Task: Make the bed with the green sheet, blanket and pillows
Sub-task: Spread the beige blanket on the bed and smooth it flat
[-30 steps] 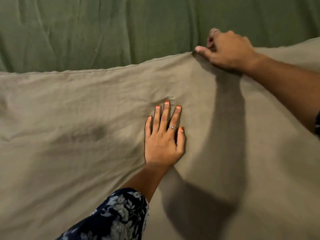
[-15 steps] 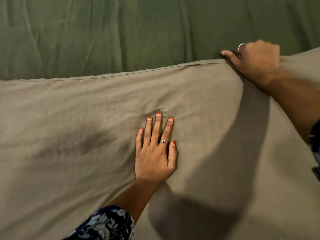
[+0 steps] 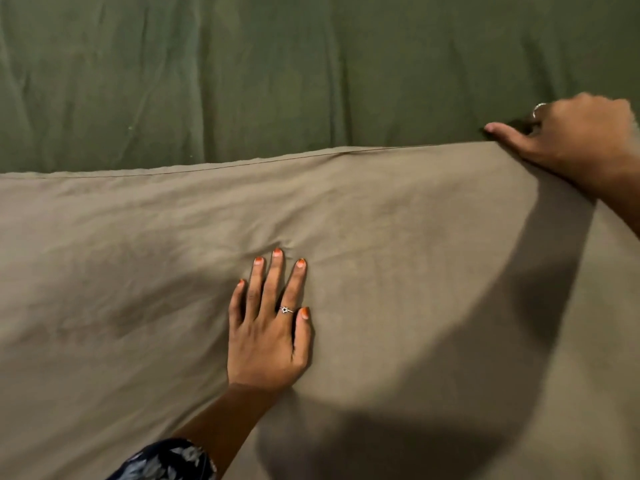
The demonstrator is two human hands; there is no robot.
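- Green sheet (image 3: 242,74) spread flat across the far part of the view, creased lengthwise, lying under the nearer cloth.
- Tan blanket (image 3: 121,271) covering the whole near part, its stitched hem running from the left edge slantwise up toward the far right, overlapping the sheet.
- Left hand (image 3: 268,327) laid palm-down on the blanket near the middle, fingers straight and slightly spread, pressing flat, grasping nothing; small puckers in the cloth just past the fingertips.
- Orange nail polish on that hand, a thin ring (image 3: 286,310) on one finger.
- Floral sleeve (image 3: 166,462) at the bottom edge, dark blue with pale leaves.
- Right hand (image 3: 571,133) at the far right, on the blanket's hem where it meets the sheet; fingers curled under with the thumb stretched out to the left along the edge, pinching the hem.
- A silver ring (image 3: 538,107) on a curled finger of that hand.
- Dark shadow (image 3: 519,323) of the right arm cast across the blanket, sweeping down to the bottom edge.
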